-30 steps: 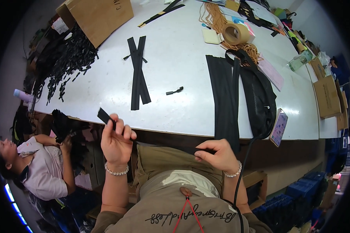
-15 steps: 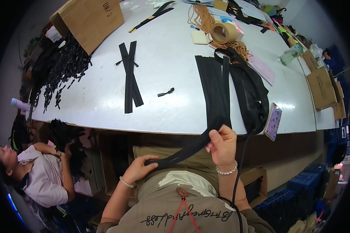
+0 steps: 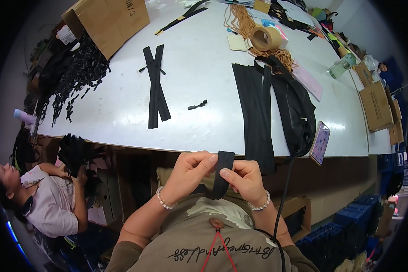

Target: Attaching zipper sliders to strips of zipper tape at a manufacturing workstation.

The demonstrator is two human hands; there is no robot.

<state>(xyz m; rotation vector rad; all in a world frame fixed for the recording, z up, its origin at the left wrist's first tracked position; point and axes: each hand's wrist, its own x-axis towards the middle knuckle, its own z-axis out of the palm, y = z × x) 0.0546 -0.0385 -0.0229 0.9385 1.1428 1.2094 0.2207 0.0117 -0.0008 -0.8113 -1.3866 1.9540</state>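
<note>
My left hand (image 3: pixel 190 174) and my right hand (image 3: pixel 244 179) meet just below the white table's front edge (image 3: pixel 122 140). Both pinch the upper end of one black fabric strip (image 3: pixel 222 174), which hangs down over my lap. Just above my right hand a stack of long black strips (image 3: pixel 254 109) lies on the table and droops over its edge. Two black strips crossed in an X (image 3: pixel 156 86) lie further left, with a small black zipper pull (image 3: pixel 197 105) between the two groups.
A black bag (image 3: pixel 297 106) and a phone (image 3: pixel 320 143) lie right of the stack. A tape roll (image 3: pixel 265 37) and tan cords sit at the back, a cardboard box (image 3: pixel 106 22) and a pile of black pieces (image 3: pixel 75 75) at far left. A seated person (image 3: pixel 45 199) handles black pieces at lower left.
My left hand has come up from my lap to meet the right one. The strip, earlier stretched between the two hands, is now held at one end by both.
</note>
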